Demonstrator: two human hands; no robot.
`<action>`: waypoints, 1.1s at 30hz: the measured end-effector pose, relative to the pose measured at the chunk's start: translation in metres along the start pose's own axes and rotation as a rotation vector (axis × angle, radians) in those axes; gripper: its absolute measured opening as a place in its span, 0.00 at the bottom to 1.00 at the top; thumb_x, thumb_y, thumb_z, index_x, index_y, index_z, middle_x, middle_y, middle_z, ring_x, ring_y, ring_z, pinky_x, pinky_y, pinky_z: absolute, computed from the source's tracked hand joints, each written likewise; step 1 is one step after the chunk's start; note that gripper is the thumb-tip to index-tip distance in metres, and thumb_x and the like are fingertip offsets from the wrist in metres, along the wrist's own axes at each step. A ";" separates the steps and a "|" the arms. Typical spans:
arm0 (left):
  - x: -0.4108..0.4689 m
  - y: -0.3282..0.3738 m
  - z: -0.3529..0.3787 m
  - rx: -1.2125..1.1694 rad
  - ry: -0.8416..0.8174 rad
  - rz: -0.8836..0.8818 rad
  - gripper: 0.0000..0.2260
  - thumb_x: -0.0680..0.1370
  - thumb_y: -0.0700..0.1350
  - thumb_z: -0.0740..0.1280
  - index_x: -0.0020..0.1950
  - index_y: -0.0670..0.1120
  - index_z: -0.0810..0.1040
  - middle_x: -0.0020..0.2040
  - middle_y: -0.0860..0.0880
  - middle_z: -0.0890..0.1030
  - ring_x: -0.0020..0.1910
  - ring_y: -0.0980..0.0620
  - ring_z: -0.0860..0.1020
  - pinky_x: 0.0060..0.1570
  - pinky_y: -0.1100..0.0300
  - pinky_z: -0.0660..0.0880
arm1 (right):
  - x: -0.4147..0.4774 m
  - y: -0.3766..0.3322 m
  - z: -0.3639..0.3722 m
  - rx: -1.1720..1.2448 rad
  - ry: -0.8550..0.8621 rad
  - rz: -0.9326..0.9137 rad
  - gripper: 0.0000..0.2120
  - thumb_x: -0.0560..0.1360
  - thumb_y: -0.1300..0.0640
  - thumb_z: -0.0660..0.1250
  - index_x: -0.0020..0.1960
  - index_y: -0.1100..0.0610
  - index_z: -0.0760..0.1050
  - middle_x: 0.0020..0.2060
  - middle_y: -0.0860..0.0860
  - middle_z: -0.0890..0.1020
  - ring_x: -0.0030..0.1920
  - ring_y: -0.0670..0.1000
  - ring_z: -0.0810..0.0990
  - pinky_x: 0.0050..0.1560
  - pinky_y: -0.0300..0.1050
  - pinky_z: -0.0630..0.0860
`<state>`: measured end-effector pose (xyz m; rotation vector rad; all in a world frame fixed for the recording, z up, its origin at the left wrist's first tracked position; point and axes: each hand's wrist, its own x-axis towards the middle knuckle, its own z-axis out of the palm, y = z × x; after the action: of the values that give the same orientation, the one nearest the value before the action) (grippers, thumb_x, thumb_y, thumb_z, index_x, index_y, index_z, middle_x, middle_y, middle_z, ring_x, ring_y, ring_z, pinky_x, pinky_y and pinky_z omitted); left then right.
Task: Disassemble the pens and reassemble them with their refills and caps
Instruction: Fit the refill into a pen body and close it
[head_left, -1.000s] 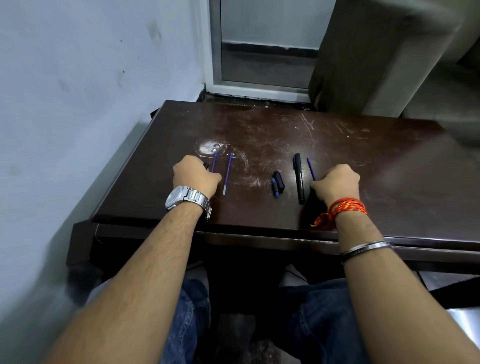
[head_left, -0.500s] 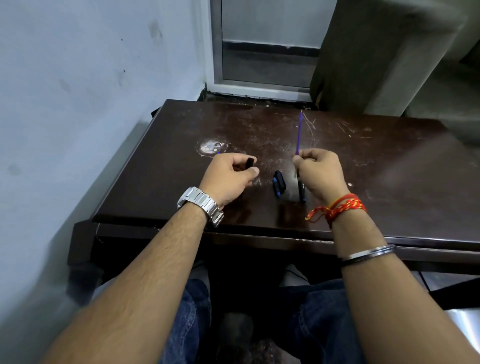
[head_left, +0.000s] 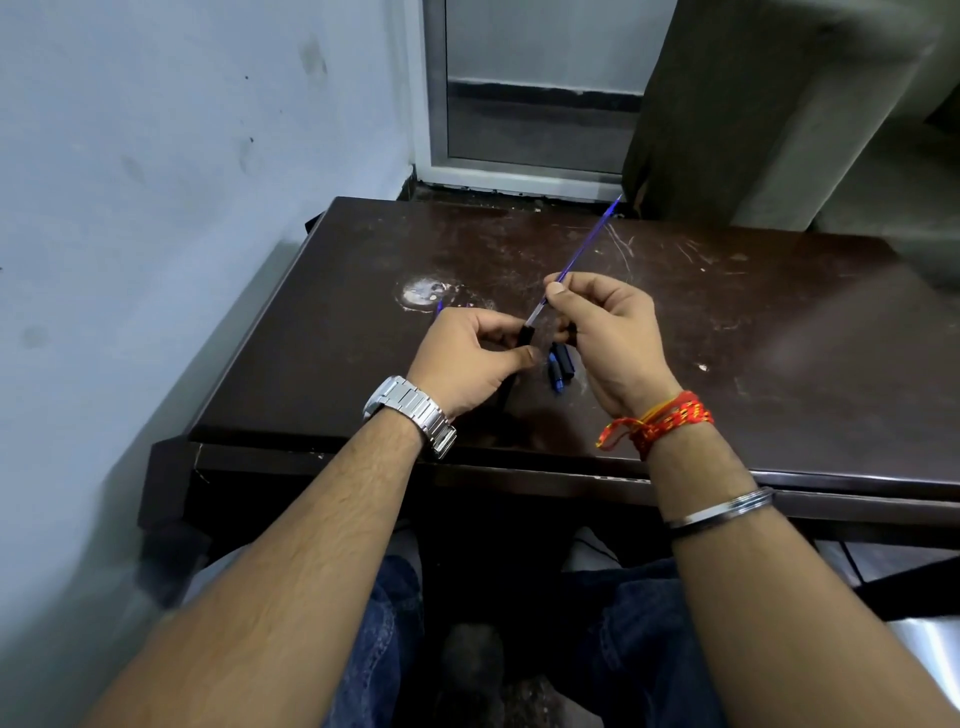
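Observation:
My left hand (head_left: 470, 358) grips a black pen barrel (head_left: 524, 336) just above the dark wooden table (head_left: 779, 332). My right hand (head_left: 605, 332) pinches a thin blue refill (head_left: 587, 244) that slants up and away to the right. The refill's near end sits at the barrel's open mouth. Two small caps, one blue and one black (head_left: 560, 366), lie on the table between my hands. A tip of another blue refill (head_left: 439, 307) peeks out behind my left hand. The other pen body is hidden under my right hand.
A pale wall (head_left: 182, 156) runs along the table's left side. A door frame (head_left: 519, 171) and a grey upholstered seat (head_left: 779, 104) stand beyond the far edge. A whitish worn patch (head_left: 423, 293) marks the tabletop. My knees are below the near edge.
Both hands rose off the table and came together. The right hand lifted a blue refill and swung it so its near end meets the black barrel held in the left hand.

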<state>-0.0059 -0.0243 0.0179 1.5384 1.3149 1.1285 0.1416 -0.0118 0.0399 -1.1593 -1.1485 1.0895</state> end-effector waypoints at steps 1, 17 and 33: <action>0.000 -0.001 0.000 -0.005 0.004 0.000 0.11 0.68 0.42 0.78 0.39 0.59 0.85 0.37 0.56 0.86 0.38 0.57 0.83 0.46 0.55 0.81 | -0.001 0.000 0.000 -0.018 -0.007 -0.002 0.05 0.77 0.62 0.69 0.44 0.55 0.82 0.32 0.49 0.79 0.30 0.42 0.75 0.34 0.38 0.75; 0.005 -0.007 -0.002 -0.073 0.100 -0.019 0.09 0.66 0.42 0.77 0.44 0.51 0.84 0.40 0.50 0.85 0.38 0.48 0.86 0.49 0.47 0.82 | 0.007 0.006 -0.018 -0.281 0.150 0.076 0.11 0.74 0.62 0.63 0.40 0.53 0.83 0.34 0.48 0.82 0.29 0.42 0.74 0.36 0.42 0.72; 0.002 -0.003 -0.004 -0.002 0.101 -0.029 0.09 0.69 0.40 0.77 0.43 0.52 0.83 0.36 0.53 0.85 0.36 0.53 0.85 0.47 0.53 0.82 | -0.001 0.017 -0.002 -0.921 0.046 0.061 0.03 0.69 0.58 0.73 0.40 0.57 0.82 0.37 0.53 0.82 0.42 0.53 0.82 0.45 0.42 0.79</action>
<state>-0.0108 -0.0221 0.0168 1.4727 1.3979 1.2019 0.1428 -0.0115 0.0232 -1.9096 -1.6478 0.5434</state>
